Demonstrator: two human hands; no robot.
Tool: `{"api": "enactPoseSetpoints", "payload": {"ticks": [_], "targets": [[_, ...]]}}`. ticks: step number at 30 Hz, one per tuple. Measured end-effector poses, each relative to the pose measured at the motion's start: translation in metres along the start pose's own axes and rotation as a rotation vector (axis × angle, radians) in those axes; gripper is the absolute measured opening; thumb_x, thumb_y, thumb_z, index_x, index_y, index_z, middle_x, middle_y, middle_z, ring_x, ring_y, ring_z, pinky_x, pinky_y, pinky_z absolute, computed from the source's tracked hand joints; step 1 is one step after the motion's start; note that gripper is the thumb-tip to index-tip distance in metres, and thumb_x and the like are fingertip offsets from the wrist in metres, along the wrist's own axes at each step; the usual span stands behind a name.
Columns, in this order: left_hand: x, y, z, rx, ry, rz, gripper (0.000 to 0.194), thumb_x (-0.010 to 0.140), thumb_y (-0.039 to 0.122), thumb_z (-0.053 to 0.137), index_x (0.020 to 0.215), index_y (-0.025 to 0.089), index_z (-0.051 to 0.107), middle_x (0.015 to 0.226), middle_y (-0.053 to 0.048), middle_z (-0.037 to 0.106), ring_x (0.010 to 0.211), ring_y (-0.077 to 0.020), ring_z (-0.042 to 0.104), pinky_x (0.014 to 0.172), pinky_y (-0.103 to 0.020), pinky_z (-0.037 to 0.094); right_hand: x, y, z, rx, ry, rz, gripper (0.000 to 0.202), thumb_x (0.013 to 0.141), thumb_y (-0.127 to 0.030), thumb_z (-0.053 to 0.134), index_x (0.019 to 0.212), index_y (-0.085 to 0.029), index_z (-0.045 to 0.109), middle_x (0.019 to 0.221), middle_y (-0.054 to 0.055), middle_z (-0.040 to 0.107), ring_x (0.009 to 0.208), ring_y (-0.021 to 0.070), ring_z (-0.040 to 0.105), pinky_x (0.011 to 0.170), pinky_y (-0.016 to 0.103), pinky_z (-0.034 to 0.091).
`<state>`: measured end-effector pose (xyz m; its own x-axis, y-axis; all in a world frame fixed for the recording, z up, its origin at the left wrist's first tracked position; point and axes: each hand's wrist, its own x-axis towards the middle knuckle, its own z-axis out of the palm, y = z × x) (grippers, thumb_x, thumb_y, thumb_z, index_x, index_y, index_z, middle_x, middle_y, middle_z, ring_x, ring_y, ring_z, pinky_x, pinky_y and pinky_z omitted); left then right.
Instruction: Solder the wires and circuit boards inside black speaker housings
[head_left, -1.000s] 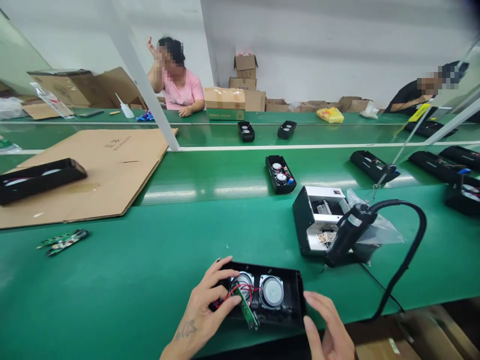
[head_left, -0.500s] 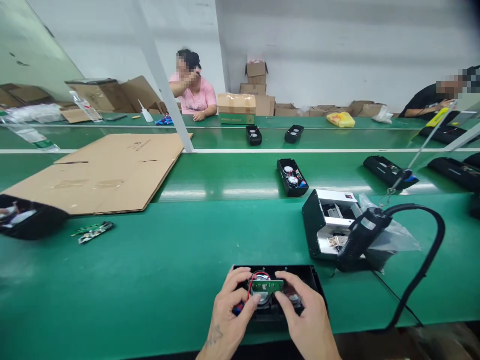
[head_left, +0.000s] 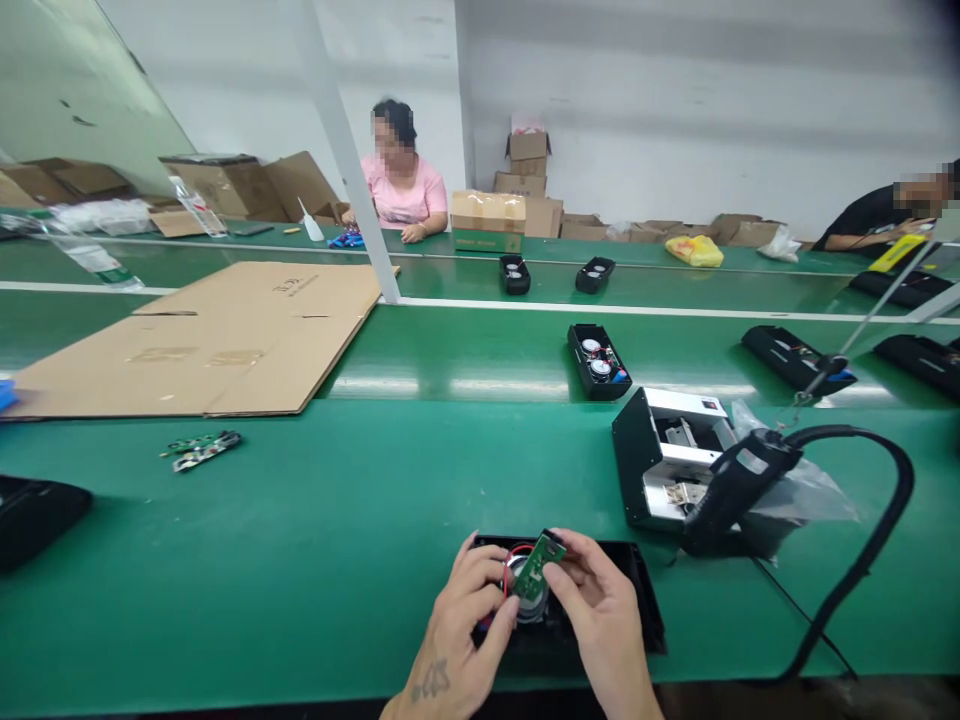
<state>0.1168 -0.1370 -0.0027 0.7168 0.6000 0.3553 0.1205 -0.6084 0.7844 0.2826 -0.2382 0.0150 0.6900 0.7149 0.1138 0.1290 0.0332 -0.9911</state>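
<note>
A small green circuit board (head_left: 537,568) is tilted above an open black speaker housing (head_left: 645,600) at the front edge of the green table. The fingers of my right hand (head_left: 600,605) pinch its upper right end. My left hand (head_left: 469,620) is closed at the lower left end of the board, thumb and fingertips against it. Red wires (head_left: 513,556) run beside the left fingers. Below the board shows a round silver speaker (head_left: 534,606); my hands hide much of the housing's inside.
A black and silver machine (head_left: 667,460) and a hanging black tool (head_left: 739,490) with a curved cable stand to the right. Loose circuit boards (head_left: 202,450) and flat cardboard (head_left: 255,340) lie left. Speaker housings (head_left: 598,362) sit on the line beyond; a person in pink (head_left: 409,195) sits across.
The circuit board has turned from level to slanted, its right end raised. The view has shifted slightly left. Across the table, the person in pink has lowered a hand from the face.
</note>
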Motion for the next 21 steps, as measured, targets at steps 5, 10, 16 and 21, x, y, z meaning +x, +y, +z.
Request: {"api": "enactPoseSetpoints", "payload": {"ticks": [5, 10, 16, 21], "targets": [[0.006, -0.002, 0.000, 0.010, 0.134, -0.137, 0.008, 0.101, 0.028, 0.069, 0.097, 0.023, 0.074, 0.122, -0.011, 0.072, 0.118, -0.0267, 0.075, 0.100, -0.038, 0.065, 0.003, -0.023, -0.053, -0.385, -0.319, -0.187, 0.025, 0.104, -0.036, 0.069, 0.123, -0.036, 0.085, 0.107, 0.003, 0.087, 0.092, 0.0225, 0.082, 0.082, 0.030, 0.068], [0.004, 0.001, -0.007, 0.050, -0.014, -0.055, 0.015, 0.107, 0.027, 0.062, 0.114, 0.028, 0.075, 0.150, -0.012, 0.062, 0.141, -0.0293, 0.064, 0.117, -0.046, 0.058, -0.001, -0.029, -0.066, -0.737, -0.569, -0.457, 0.024, 0.106, -0.023, 0.063, 0.110, -0.030, 0.085, 0.091, 0.000, 0.087, 0.073, 0.0206, 0.079, 0.066, 0.032, 0.064], [-0.003, 0.003, -0.030, 0.164, -0.221, 0.091, 0.057, 0.082, 0.052, 0.094, 0.122, 0.024, 0.065, 0.171, -0.020, 0.043, 0.163, -0.0446, 0.038, 0.126, -0.068, 0.045, -0.012, -0.019, -0.034, -0.884, -0.594, -0.663, 0.031, 0.107, -0.013, 0.051, 0.108, -0.022, 0.081, 0.093, 0.002, 0.086, 0.074, 0.0211, 0.079, 0.063, 0.034, 0.059], [-0.011, -0.004, -0.027, 0.279, -0.311, 0.123, 0.051, 0.076, 0.020, 0.097, 0.115, 0.024, 0.065, 0.177, -0.017, 0.034, 0.166, -0.0452, 0.029, 0.130, -0.076, 0.033, -0.014, -0.005, -0.035, -0.895, -0.608, -0.577, 0.034, 0.100, -0.004, 0.054, 0.105, -0.025, 0.080, 0.091, -0.001, 0.086, 0.075, 0.0209, 0.081, 0.066, 0.032, 0.055]]}}
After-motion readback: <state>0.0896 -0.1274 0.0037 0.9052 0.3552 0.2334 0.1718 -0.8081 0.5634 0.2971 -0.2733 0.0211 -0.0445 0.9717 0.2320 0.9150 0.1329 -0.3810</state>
